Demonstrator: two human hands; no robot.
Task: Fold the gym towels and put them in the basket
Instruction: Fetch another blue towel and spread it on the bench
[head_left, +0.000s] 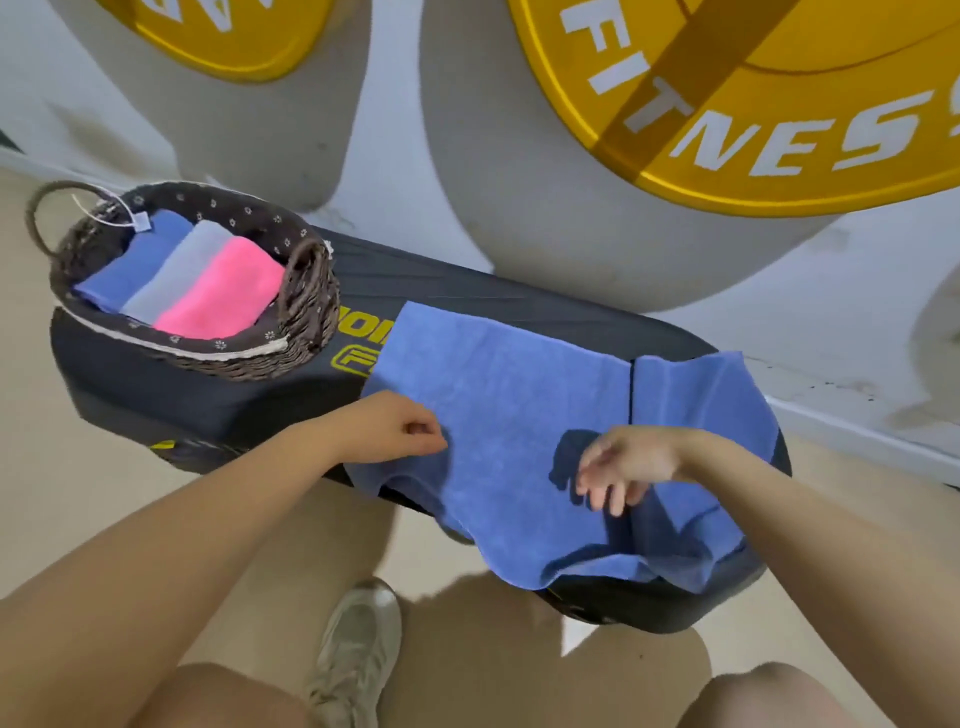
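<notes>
On the black bench (218, 400), beside the basket (306, 312), the blue towel (519, 395) lies spread — left hand (395, 428) pinching its near-left edge, right hand (623, 465) loose-fingered above it, holding nothing — so square the corners before folding.

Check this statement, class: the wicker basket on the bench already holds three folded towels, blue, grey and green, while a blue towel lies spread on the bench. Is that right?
Not quite. The head view shows the basket on the bench holding three folded towels, but the third towel is pink, not green. The blue towel does lie spread on the bench.
</notes>
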